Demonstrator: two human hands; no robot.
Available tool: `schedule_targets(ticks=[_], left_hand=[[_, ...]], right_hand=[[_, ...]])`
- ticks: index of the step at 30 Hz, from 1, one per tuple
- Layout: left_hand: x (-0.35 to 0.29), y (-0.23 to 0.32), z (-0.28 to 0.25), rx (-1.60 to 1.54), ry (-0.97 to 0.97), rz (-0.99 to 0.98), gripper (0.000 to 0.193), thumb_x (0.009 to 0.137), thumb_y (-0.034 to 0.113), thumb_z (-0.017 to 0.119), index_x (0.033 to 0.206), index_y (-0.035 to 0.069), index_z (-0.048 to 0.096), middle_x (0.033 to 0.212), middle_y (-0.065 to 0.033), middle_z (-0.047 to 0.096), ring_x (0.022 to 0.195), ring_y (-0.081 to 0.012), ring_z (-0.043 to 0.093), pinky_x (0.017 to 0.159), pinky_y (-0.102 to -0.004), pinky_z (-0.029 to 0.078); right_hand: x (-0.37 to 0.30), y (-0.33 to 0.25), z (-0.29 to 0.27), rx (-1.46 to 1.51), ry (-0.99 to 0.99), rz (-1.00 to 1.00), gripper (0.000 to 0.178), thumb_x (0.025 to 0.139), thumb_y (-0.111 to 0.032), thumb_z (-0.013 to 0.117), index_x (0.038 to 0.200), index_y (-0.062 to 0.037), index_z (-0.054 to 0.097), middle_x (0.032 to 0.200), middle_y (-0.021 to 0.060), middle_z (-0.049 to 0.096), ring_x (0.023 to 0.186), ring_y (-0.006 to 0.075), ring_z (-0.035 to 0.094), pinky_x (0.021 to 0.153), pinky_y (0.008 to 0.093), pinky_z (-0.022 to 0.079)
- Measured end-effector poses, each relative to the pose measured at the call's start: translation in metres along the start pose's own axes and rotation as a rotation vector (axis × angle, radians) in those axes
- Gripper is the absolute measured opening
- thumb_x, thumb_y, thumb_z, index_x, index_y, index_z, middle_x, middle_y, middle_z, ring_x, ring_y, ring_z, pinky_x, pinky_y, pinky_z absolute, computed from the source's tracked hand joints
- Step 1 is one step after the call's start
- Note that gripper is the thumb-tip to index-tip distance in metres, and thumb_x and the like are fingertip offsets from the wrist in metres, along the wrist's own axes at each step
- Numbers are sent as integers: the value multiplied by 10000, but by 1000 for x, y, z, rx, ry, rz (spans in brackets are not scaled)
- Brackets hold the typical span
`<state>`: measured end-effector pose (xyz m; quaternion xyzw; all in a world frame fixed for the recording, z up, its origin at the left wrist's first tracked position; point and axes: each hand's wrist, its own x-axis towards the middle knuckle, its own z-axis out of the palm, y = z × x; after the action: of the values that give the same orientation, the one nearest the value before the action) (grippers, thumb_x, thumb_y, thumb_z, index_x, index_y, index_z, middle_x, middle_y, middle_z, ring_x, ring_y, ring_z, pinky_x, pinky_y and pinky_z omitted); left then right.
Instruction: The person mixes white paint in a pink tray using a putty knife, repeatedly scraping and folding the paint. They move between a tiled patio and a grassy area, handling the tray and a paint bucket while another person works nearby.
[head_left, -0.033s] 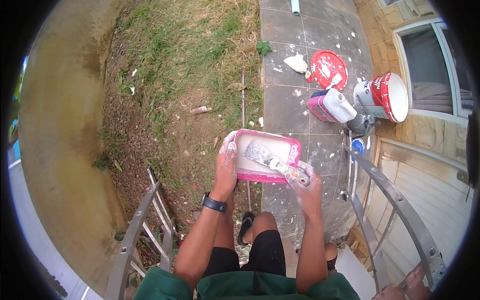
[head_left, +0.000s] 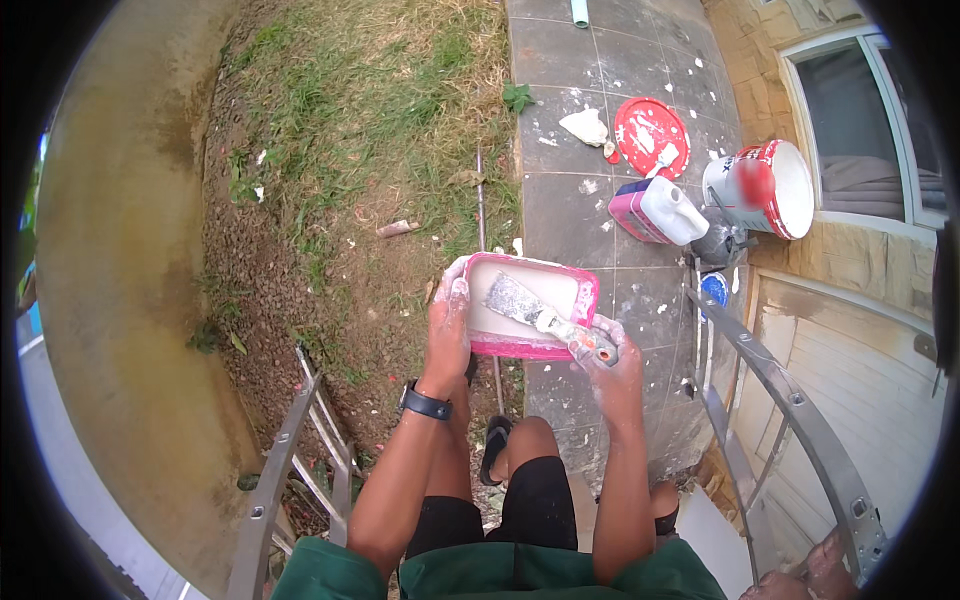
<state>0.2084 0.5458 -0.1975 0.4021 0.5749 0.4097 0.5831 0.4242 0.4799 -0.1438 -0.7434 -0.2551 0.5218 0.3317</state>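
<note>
A pink-rimmed plastic tray, holding smooth white paste, is held in front of me above the ground. My left hand is closed on the tray's left wall, with white smears on the fingers. A putty knife lies across the tray, its paste-coated blade over the white surface. At the lower right corner my right hand is closed around the knife's grey handle and also against the tray's edge. Part of the right fingers is hidden behind the tray.
Metal ladder rails rise on the left and right. On spattered grey tiles are a white-and-red bucket, a red lid and a pink-and-white jug. Someone's paint-marked skin shows at the lower right.
The view has shifted slightly, and the tray sits a little higher and further left in it. Both hands keep the same hold.
</note>
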Motion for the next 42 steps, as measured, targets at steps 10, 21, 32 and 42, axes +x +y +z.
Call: schedule_targets(ticks=[10,21,32,42], left_hand=[[285,115,123,80,-415,-78,498,1109,350,462,1451,-7,519,1377,-130,610,1274,-203,554,1127,-377,405],[533,166,340,287,-781,-243,354,1115,166,526,1441,31,548,1298,-36,640,1108,-99,601,856,-253,530],[726,183,585,819,-1324,-362,441,1087,205,567,1447,-21,449,1418,-140,561,1244,-191,577,961,-360,548],[773,145,699,1084,-2104,-388,563,1051,268,621,1458,-107,517,1366,-207,640,1254,-253,619,1052,-365,498]], right_hand=[[219,-122,-56,147,161,-68,530,857,-189,822,1292,45,629,1160,193,737,1068,237,725,906,364,571],[424,-207,-172,279,507,46,483,854,-223,827,1240,-6,636,1131,213,729,1053,322,727,923,408,556],[561,-245,-198,657,960,412,502,808,-190,844,1228,-20,626,1095,193,727,1008,354,726,873,422,571],[607,-276,-119,1041,1129,633,486,863,-179,849,1237,17,609,1128,166,738,1072,238,746,896,380,597]])
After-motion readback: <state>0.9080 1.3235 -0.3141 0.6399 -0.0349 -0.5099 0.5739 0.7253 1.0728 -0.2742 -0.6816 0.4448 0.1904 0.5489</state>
